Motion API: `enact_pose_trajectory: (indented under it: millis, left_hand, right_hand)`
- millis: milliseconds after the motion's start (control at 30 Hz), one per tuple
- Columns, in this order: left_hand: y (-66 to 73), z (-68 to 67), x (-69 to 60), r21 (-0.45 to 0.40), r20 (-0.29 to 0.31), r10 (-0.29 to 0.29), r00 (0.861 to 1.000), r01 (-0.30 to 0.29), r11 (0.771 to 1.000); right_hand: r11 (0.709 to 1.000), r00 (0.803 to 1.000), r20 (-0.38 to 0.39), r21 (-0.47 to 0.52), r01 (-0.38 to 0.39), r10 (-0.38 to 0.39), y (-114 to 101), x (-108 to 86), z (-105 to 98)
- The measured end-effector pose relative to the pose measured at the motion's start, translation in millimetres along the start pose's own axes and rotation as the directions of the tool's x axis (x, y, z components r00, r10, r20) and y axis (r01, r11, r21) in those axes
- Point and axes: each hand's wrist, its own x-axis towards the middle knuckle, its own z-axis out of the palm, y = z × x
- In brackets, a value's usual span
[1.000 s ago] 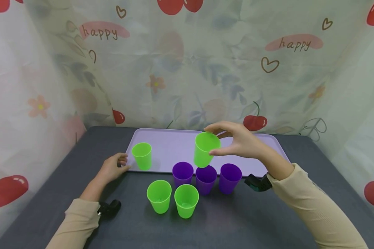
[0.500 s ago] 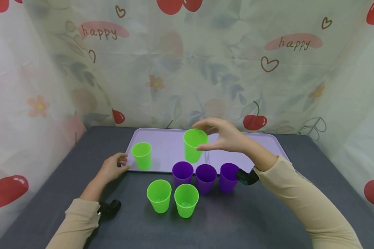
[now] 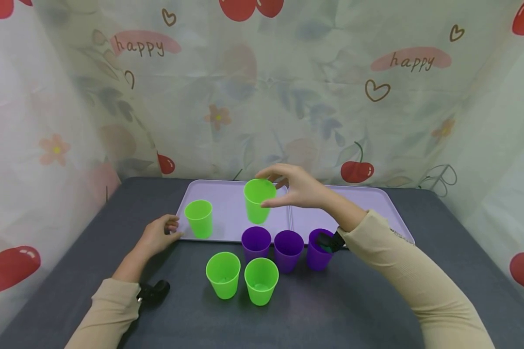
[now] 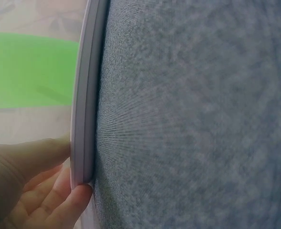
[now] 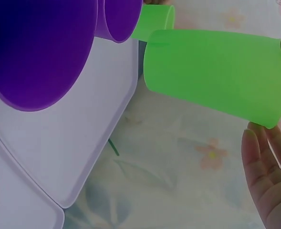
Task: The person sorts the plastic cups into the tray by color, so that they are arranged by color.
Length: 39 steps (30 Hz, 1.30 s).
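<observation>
Leftward since the earlier frame go the right hand (image 3: 299,187) and the tapered green cup (image 3: 253,202) clamped between its thumb and fingers, long axis close to upright, apparently above the lilac left-hand tray (image 3: 228,206). Left of that grip and slightly nearer the person stands another green cup (image 3: 200,220), closer to the left hand (image 3: 157,236), which pinches the tray's edge. Below the grip sit three purple cups (image 3: 256,245).

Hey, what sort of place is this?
Likely a small makeshift tabletop booth: cherry-print sheeting walls off three sides of a dark gray table, which bears two lilac trays.
</observation>
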Motion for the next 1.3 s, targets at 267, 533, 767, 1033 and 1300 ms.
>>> enact_pose_trajectory:
  millis: [267,533,767,1033,1300]
  left_hand:
    - [12.0,-1.2,-3.2,0.037,0.027,-0.040,0.999,0.038,0.999]
    - [9.4,0.0,-2.5,0.035,0.017,-0.029,0.999,0.028,0.999]
    - [10.9,-0.2,-3.3,0.037,0.017,-0.038,0.999,0.037,0.999]
    - [12.1,1.3,-3.7,0.055,0.017,-0.070,0.997,0.069,0.996]
    - [11.6,0.9,-2.4,0.051,0.018,-0.064,0.998,0.063,0.997]
  right_hand:
    - [0.999,0.999,0.033,0.027,-0.017,0.016,5.2,11.2,7.8]
    - [0.999,0.997,0.073,0.031,-0.031,0.029,11.2,20.9,14.6]
    - [0.998,0.993,0.108,0.028,-0.049,0.046,15.4,30.2,21.2]
    - [0.999,0.988,0.149,0.015,-0.046,0.043,20.6,40.5,29.2]
    - [0.999,0.981,0.190,0.028,-0.036,0.030,23.9,48.1,37.6]
